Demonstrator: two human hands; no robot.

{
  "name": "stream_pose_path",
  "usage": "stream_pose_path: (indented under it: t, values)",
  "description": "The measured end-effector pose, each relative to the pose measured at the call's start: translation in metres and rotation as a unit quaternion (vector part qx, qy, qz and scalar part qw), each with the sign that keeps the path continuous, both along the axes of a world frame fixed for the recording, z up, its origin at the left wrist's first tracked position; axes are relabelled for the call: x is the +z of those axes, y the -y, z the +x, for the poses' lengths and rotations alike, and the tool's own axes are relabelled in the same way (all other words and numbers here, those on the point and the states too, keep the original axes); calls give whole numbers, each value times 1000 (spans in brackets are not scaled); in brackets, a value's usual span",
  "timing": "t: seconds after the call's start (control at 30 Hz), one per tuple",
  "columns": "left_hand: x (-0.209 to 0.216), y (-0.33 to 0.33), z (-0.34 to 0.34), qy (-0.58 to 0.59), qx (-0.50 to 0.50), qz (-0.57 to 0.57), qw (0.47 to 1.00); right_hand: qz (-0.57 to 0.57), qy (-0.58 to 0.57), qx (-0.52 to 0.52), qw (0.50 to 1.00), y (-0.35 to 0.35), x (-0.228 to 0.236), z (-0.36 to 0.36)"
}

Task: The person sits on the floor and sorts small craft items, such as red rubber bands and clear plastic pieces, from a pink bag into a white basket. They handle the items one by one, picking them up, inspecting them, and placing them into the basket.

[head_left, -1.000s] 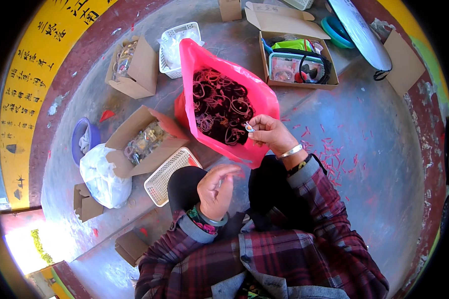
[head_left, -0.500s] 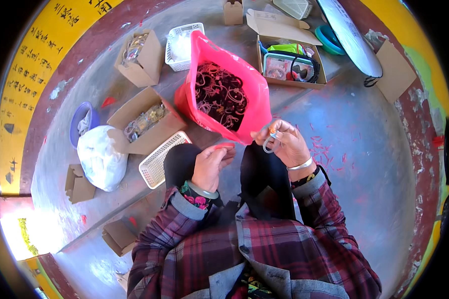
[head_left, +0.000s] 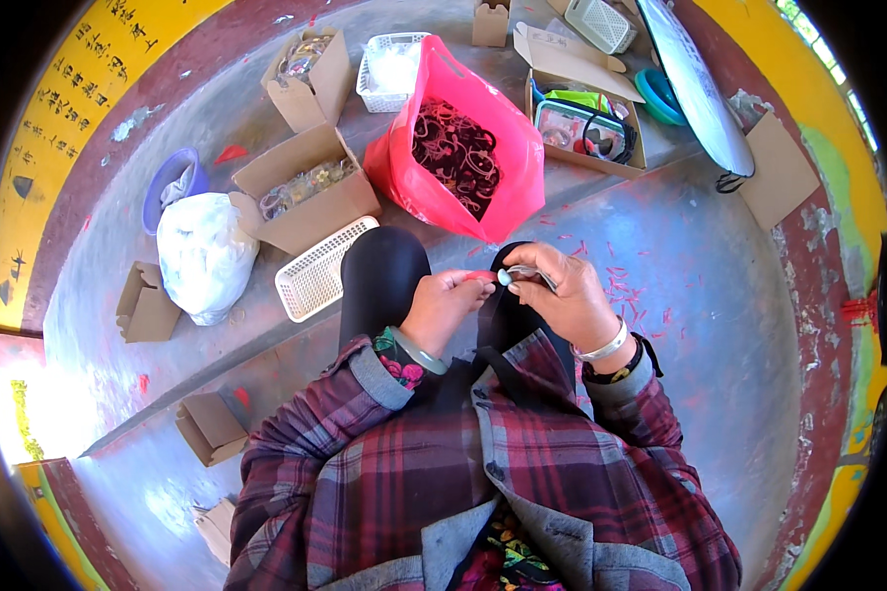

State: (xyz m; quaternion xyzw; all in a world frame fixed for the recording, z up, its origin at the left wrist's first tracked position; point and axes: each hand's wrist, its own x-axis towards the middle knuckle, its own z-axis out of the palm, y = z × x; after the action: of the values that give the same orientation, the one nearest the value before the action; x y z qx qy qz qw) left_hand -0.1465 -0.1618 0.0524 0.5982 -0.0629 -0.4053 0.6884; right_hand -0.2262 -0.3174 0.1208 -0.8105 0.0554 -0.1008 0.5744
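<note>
Above my knees, my left hand [head_left: 443, 309] pinches a small red piece [head_left: 480, 276] between thumb and fingertips. Close against it, my right hand [head_left: 569, 297] grips a pale greyish loop, which looks like a hair tie [head_left: 532, 276], with a light blue bead-like end [head_left: 505, 278] beside the red piece. Whether the two pieces touch, I cannot tell. Just beyond my hands stands a bright pink plastic bag [head_left: 508, 192], its mouth wide, filled with many dark and pinkish loops [head_left: 456, 153] like hair ties.
Left of the bag are a cardboard box [head_left: 296, 229] of small packets, a cream basket [head_left: 301, 295], a stuffed white plastic bag [head_left: 205, 266] and a purple basin [head_left: 158, 202]. Another filled box [head_left: 591, 161] lies beyond, at the right. Red scraps [head_left: 626, 291] litter the floor.
My hands have come together, bringing the red piece and the loop's end side by side. The view has shifted, so the bag sits slightly higher and to the right.
</note>
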Motion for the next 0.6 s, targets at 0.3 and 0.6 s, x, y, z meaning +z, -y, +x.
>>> stream_pose_path:
  t: [0.3, 0.6]
  values:
    - [4, 0, -9, 183, -37, 67, 980, -221, 52, 18, 974, 1, -12, 1]
    - [8, -1, -12, 123, -76, -3, 990, -324, 105, 32, 940, 5, -9, 2]
